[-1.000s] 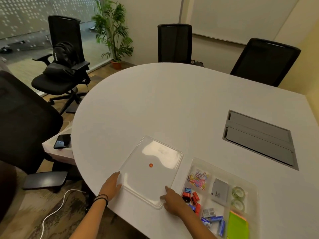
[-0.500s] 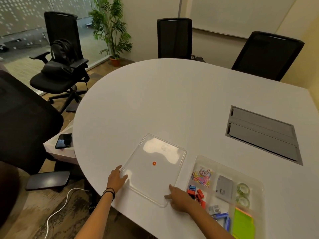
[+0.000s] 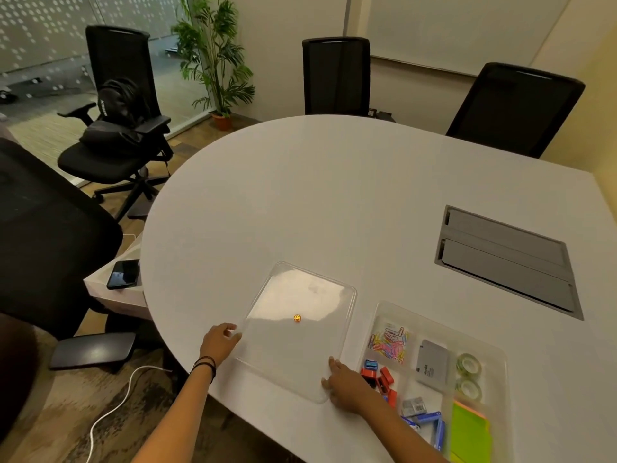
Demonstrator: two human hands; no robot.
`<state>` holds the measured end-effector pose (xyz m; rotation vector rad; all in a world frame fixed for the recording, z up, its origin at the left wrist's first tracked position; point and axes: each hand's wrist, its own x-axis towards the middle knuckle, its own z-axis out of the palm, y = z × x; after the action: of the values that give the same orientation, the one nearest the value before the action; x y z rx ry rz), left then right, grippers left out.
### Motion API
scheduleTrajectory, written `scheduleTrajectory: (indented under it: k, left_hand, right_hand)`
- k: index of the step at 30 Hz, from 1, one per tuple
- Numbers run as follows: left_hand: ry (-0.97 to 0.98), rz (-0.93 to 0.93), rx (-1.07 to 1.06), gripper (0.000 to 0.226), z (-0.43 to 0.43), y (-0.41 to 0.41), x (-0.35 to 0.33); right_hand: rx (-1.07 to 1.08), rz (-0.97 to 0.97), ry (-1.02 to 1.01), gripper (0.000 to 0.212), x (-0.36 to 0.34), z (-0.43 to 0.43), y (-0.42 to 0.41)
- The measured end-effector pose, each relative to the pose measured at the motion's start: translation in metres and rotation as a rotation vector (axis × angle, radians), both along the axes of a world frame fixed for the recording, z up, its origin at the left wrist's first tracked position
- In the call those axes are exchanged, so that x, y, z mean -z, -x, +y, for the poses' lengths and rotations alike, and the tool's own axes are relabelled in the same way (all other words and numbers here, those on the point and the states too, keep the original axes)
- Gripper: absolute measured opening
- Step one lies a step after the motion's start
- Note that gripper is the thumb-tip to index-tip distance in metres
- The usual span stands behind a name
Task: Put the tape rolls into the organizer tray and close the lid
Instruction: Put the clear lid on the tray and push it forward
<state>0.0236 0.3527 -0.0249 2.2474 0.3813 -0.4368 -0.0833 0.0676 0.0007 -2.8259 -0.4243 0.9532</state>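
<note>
Both tape rolls (image 3: 469, 375) already sit in the tray (image 3: 500, 354), in its compartment farthest from the lid (image 3: 297, 329). The lid lies flat on the surface (image 3: 317, 202) just left of the tray, where it lay 1 second ago. The left hand (image 3: 218, 340) touches its left edge and the right hand (image 3: 345, 384) its near right corner, fingers spread, gripping nothing; neither has shifted much. Closing remains.
</note>
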Motion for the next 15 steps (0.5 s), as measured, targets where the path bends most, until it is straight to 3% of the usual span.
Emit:
scheduleTrajectory:
  k: [3,6,10,15]
  left_hand:
    - [0.039,-0.055,-0.089,0.017,-0.001,0.0,-0.004]
    - [0.214,-0.097,-0.179,0.01,-0.009,0.004,-0.016]
    - [0.416,-0.136,-0.204,0.008,-0.016,0.012,-0.038]
    - [0.478,-0.289,-0.303,0.005,-0.024,0.019,-0.076]
  right_hand:
    - [0.03,0.003,-0.027,0.04,-0.003,-0.001,0.001]
    - [0.137,0.001,-0.109,0.038,-0.007,0.0,0.002]
    - [0.353,0.004,-0.312,0.036,-0.011,0.0,0.001]
    - [0.561,-0.072,-0.581,0.028,-0.036,-0.007,-0.008]
